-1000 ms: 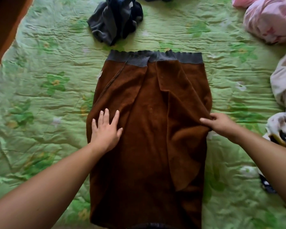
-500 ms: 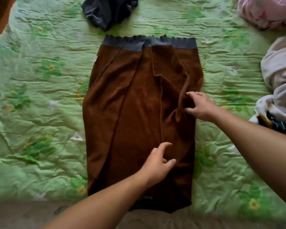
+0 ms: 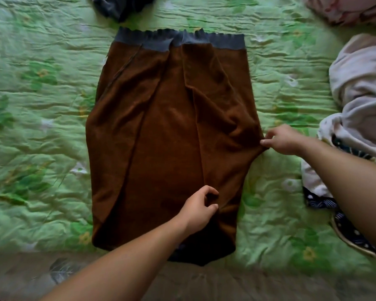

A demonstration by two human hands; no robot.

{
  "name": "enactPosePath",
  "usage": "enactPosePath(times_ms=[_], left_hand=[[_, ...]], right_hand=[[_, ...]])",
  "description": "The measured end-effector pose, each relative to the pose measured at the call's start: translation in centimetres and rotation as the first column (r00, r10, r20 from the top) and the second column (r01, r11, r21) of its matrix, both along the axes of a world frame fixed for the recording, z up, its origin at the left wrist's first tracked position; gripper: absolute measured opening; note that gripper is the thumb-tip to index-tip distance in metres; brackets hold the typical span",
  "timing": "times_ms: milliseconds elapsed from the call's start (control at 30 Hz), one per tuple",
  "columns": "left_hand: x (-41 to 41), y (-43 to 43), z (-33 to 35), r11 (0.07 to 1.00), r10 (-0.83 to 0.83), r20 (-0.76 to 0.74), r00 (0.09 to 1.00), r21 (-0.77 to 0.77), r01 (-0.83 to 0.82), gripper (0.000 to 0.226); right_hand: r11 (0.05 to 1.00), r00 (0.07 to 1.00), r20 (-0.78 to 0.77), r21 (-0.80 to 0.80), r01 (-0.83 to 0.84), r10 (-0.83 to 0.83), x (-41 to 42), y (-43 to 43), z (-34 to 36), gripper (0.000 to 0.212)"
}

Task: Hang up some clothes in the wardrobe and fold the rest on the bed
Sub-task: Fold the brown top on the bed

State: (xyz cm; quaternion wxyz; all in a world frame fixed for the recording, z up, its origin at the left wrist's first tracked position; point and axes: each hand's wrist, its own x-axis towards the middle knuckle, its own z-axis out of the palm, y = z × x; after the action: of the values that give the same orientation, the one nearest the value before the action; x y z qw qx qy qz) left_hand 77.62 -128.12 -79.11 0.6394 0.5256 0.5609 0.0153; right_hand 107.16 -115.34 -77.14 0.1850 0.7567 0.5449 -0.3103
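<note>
A brown garment (image 3: pixel 161 131) with a grey ribbed band at its far end lies flat and lengthwise on the green quilted bed (image 3: pixel 37 127), both side edges folded toward the middle. My left hand (image 3: pixel 199 208) pinches the brown cloth near the lower end of the right fold. My right hand (image 3: pixel 282 139) grips the garment's right edge at mid length, fingers curled round the fabric.
A dark grey and blue garment (image 3: pixel 122 6) lies crumpled beyond the brown one. Pink bedding (image 3: pixel 352 9) sits at the far right corner. A pale heap of clothes (image 3: pixel 360 101) with a dark dotted piece (image 3: pixel 339 222) lies at the right. The bed's near edge runs along the bottom.
My left hand left the garment's left side and moved down to the lower right fold, where it now pinches cloth. My right hand shifted in onto the fold, then back out to the right edge.
</note>
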Motion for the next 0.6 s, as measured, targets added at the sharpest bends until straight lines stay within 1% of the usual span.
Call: enactPosePath(times_ms=[67, 100, 133, 167, 200, 233, 267, 300, 333, 367, 400, 433, 467, 500, 533, 567, 600], left_hand=[[0.0, 0.4, 0.4, 0.995, -0.101, -0.073, 0.992, 0.019, 0.102, 0.034], [-0.1, 0.5, 0.6, 0.985, -0.160, -0.114, 0.980, 0.049, 0.167, 0.036], [-0.4, 0.4, 0.9, 0.965, -0.219, -0.158, 0.963, 0.111, 0.238, 0.040], [-1.1, 0.2, 1.2, 0.929, -0.267, -0.211, 0.940, 0.205, 0.309, 0.043], [-2.2, -0.1, 1.4, 0.865, -0.296, -0.276, 0.914, 0.328, 0.379, 0.045], [-3.8, -0.4, 1.6, 0.767, -0.309, -0.353, 0.883, 0.457, 0.451, 0.046], [-5.9, -0.7, 1.6, 0.641, -0.319, -0.437, 0.841, 0.554, 0.531, 0.049], [-8.4, -0.9, 1.6, 0.521, -0.324, -0.511, 0.796, 0.606, 0.601, 0.054], [-11.3, -0.8, 1.6, 0.421, -0.323, -0.579, 0.748, 0.620, 0.662, 0.058], [-14.5, -0.6, 1.4, 0.338, -0.316, -0.646, 0.695, 0.607, 0.719, 0.062], [-17.7, -0.2, 1.2, 0.275, -0.315, -0.702, 0.639, 0.576, 0.769, 0.066], [-20.8, 0.1, 1.0, 0.231, -0.315, -0.751, 0.581, 0.533, 0.814, 0.069], [-23.5, 0.5, 1.0, 0.200, -0.320, -0.789, 0.525, 0.485, 0.851, 0.071], [-25.6, 0.8, 1.2, 0.179, -0.334, -0.809, 0.484, 0.449, 0.875, 0.075], [-27.3, 1.0, 1.3, 0.170, -0.360, -0.813, 0.458, 0.426, 0.889, 0.080], [-28.4, 1.1, 1.2, 0.171, -0.389, -0.801, 0.454, 0.422, 0.891, 0.089], [-29.2, 1.2, 1.2, 0.191, -0.406, -0.781, 0.475, 0.436, 0.880, 0.096]], right_hand=[[0.983, 0.990, -0.004, 0.115, 0.142, -0.142, -1.2, -1.0, -0.8, 0.027], [0.957, 0.980, -0.007, 0.212, 0.196, -0.199, -2.0, -1.8, -1.2, 0.029], [0.914, 0.972, -0.009, 0.338, 0.226, -0.237, -3.2, -2.9, -1.2, 0.032], [0.852, 0.978, -0.023, 0.487, 0.193, -0.208, -4.5, -4.3, -1.0, 0.035], [0.790, 0.996, -0.036, 0.606, 0.090, -0.086, -5.9, -5.9, -0.8, 0.038], [0.741, 0.991, -0.039, 0.668, -0.068, 0.126, -7.3, -7.8, -0.6, 0.043], [0.686, 0.927, -0.007, 0.674, -0.273, 0.376, -8.5, -9.8, -0.7, 0.049], [0.620, 0.809, 0.031, 0.625, -0.474, 0.587, -9.0, -11.7, -1.3, 0.056], [0.559, 0.685, 0.064, 0.525, -0.641, 0.726, -9.3, -13.2, -1.6, 0.064], [0.512, 0.590, 0.078, 0.413, -0.753, 0.804, -9.3, -14.2, -1.9, 0.073], [0.491, 0.536, 0.075, 0.310, -0.814, 0.841, -9.2, -14.7, -2.1, 0.080], [0.476, 0.503, 0.071, 0.232, -0.848, 0.862, -9.2, -15.0, -2.1, 0.086], [0.458, 0.479, 0.077, 0.190, -0.868, 0.874, -9.2, -15.0, -2.0, 0.089], [0.448, 0.469, 0.083, 0.187, -0.874, 0.879, -9.2, -14.9, -2.1, 0.090], [0.444, 0.466, 0.085, 0.197, -0.874, 0.881, -9.3, -14.8, -2.1, 0.090], [0.443, 0.467, 0.086, 0.205, -0.873, 0.880, -9.4, -14.7, -2.1, 0.090], [0.435, 0.461, 0.086, 0.218, -0.874, 0.883, -9.6, -15.0, -2.1, 0.089]])
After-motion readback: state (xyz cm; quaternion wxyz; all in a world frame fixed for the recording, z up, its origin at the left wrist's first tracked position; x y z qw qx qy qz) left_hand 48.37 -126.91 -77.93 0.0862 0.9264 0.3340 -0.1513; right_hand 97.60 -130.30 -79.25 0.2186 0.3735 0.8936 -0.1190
